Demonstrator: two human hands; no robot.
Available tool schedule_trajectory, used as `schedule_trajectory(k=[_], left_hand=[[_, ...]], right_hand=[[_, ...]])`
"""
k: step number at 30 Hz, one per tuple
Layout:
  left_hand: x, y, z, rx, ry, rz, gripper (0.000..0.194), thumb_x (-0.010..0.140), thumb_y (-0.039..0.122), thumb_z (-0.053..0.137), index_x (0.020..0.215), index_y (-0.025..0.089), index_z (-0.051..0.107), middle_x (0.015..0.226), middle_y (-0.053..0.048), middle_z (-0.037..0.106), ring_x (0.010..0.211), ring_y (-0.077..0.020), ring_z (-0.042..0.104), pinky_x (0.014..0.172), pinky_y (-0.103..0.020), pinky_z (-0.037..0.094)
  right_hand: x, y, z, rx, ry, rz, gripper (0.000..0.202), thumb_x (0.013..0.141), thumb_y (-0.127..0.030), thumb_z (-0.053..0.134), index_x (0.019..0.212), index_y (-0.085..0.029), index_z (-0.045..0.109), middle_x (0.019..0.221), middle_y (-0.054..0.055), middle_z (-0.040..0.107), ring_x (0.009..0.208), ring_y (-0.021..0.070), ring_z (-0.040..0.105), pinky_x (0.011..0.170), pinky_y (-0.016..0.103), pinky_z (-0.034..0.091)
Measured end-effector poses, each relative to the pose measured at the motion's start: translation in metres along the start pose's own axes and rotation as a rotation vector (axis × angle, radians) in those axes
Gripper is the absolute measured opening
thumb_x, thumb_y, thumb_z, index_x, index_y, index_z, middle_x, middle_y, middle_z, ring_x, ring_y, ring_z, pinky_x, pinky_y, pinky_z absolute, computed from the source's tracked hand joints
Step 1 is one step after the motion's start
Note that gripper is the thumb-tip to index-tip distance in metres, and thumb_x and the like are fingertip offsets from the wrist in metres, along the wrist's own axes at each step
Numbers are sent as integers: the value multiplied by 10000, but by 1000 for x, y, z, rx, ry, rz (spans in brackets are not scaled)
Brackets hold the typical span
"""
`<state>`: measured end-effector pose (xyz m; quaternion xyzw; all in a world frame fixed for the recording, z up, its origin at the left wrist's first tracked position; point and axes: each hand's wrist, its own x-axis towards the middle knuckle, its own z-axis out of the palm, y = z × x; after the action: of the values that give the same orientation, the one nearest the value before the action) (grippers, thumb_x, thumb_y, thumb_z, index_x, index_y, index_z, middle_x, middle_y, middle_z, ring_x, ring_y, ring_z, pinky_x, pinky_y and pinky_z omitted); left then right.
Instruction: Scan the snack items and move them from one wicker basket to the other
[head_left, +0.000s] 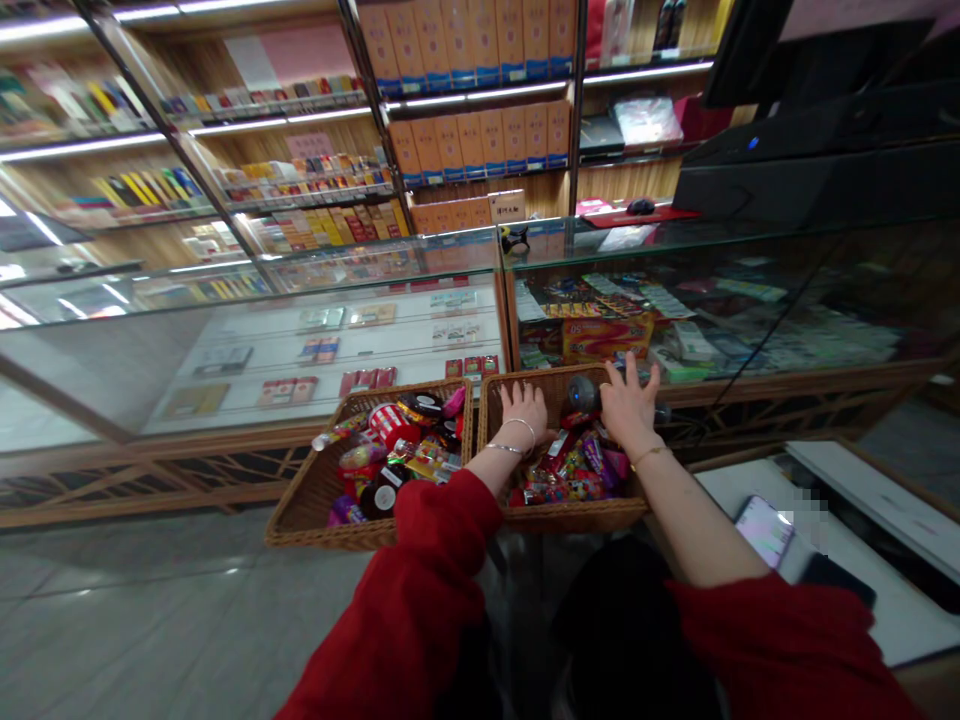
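Two wicker baskets stand side by side against the glass counter. My left hand (523,415) is over the back left part of the right basket (574,516), fingers apart, with no item visible in it. At that basket's back right, my right hand (630,405) has its fingers spread beside a dark round-ended container (582,394); whether they touch is unclear. Colourful wrapped sweets (570,475) lie below both hands. The left basket (300,515) holds a red-and-white striped tub (391,424), black round-lidded containers (385,497) and more bright packets.
Behind the baskets runs a glass display counter (420,262) with small boxes inside. Shelves with orange boxes (469,145) rise beyond it. A lit phone (763,530) lies on a white surface (911,610) at the right. Grey tiled floor (150,610) shows at the lower left.
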<state>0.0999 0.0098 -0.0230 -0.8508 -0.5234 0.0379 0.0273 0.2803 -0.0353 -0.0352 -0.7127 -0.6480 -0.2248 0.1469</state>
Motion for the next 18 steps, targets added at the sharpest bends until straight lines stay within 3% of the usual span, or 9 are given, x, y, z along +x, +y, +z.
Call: schedule_trajectory(k=[4, 9, 14, 18], left_hand=[[3, 5, 6, 12, -91, 6, 889, 800, 544, 732, 1525, 139, 412, 1602, -219, 407, 1523, -411, 271, 1246, -620, 111], [9, 12, 18, -14, -225, 6, 681, 816, 483, 731, 1388, 156, 559, 1448, -200, 586, 1398, -369, 478, 1210, -588, 261], [8, 20, 33, -60, -307, -35, 528, 879, 445, 645, 1331, 177, 598, 1404, -189, 620, 1323, -335, 557, 1096, -520, 443], [5, 28, 40, -86, -327, -71, 511, 929, 469, 550, 1346, 177, 585, 1404, -188, 620, 1314, -329, 562, 1042, -491, 492]], right_hand=[[0, -2, -2, -4, 0, 8, 377, 852, -88, 439, 1009, -131, 779, 1498, 123, 566, 1501, 411, 268, 1161, 730, 196], [-1, -4, -8, -9, -39, 23, 388, 893, -103, 417, 1028, -129, 779, 1510, 122, 554, 1512, 404, 255, 1176, 723, 191], [-2, -5, -12, -14, -62, 27, 391, 909, -107, 411, 1038, -140, 779, 1522, 129, 541, 1517, 401, 259, 1173, 727, 201], [-3, -6, -15, 6, -73, 24, 397, 908, -108, 406, 1044, -139, 778, 1528, 128, 534, 1522, 404, 251, 1180, 732, 194]])
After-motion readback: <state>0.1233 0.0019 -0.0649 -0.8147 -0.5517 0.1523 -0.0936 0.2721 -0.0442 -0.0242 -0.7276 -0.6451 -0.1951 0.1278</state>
